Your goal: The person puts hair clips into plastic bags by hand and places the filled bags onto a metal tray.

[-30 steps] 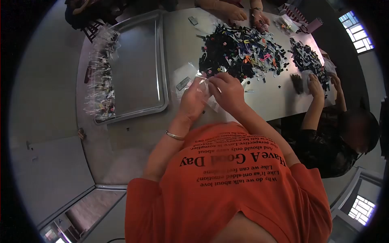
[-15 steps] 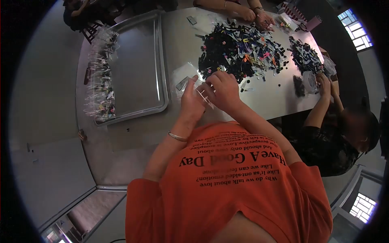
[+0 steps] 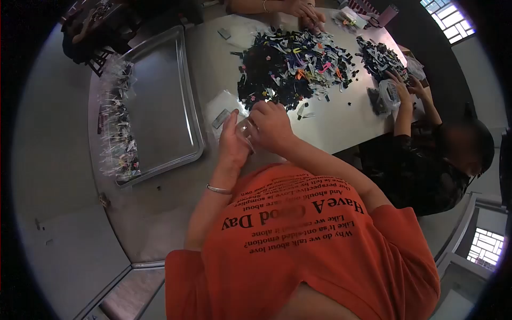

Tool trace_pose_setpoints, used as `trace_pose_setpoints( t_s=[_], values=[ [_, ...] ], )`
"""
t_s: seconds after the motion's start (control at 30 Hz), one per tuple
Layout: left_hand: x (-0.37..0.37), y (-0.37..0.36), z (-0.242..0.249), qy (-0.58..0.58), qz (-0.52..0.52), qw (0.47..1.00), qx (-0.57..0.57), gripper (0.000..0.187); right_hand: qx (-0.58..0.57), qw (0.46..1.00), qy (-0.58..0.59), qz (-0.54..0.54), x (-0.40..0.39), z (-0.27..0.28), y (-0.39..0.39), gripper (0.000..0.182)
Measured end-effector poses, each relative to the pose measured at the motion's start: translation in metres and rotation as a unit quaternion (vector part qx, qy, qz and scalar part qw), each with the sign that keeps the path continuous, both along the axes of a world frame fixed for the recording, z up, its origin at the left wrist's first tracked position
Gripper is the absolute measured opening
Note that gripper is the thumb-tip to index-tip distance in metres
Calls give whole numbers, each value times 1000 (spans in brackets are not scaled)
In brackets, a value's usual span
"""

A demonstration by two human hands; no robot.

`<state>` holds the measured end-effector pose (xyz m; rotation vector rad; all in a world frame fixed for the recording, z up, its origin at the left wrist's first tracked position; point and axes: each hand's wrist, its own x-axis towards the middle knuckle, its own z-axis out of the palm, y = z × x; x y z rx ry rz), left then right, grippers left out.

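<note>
My left hand (image 3: 233, 143), a bracelet at its wrist, is closed around a small clear plastic bag (image 3: 246, 129) in front of my chest. Close against it, my right hand (image 3: 271, 126) has its fingers bent and pressed together at the bag's upper end. Whether those fingers also hold a small piece is hidden. Just beyond both hands lies a big pile of small hair clips (image 3: 298, 69), mostly black and white with some pink, orange and yellow ones. Flat clear bags (image 3: 226, 101) lie beside my left fingertips, with a small grey rectangular piece (image 3: 220, 118) on them.
A metal tray (image 3: 188, 90) stands at left, with filled clear bags (image 3: 118, 120) lined along its far left side. At right, a co-worker's hands (image 3: 404, 88) are over a second clip pile (image 3: 377, 57), near a bag of dark pieces (image 3: 380, 100). Another person's hands (image 3: 306, 13) are across the table.
The view has shifted, so the table sits further left and higher. My hands stay together, with less of the bag showing. The co-worker's hands at right have spread toward the smaller pile.
</note>
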<state>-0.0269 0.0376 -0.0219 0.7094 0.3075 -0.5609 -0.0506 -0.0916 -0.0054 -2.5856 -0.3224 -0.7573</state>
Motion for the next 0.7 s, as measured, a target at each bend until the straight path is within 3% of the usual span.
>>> trace_pose_setpoints(
  t_s=[0.37,0.53,0.7],
  values=[
    [1,-6,-18,-50,-42,998,21,30,-28,1000,8,-9,-4,-2,-7,12],
    [7,-13,-17,-23,-44,998,-29,28,-33,999,-40,-4,3,-10,-5,15],
    [6,-7,-5,4,-53,999,10,34,-29,999,-36,28,2,-8,-9,15]
  ],
)
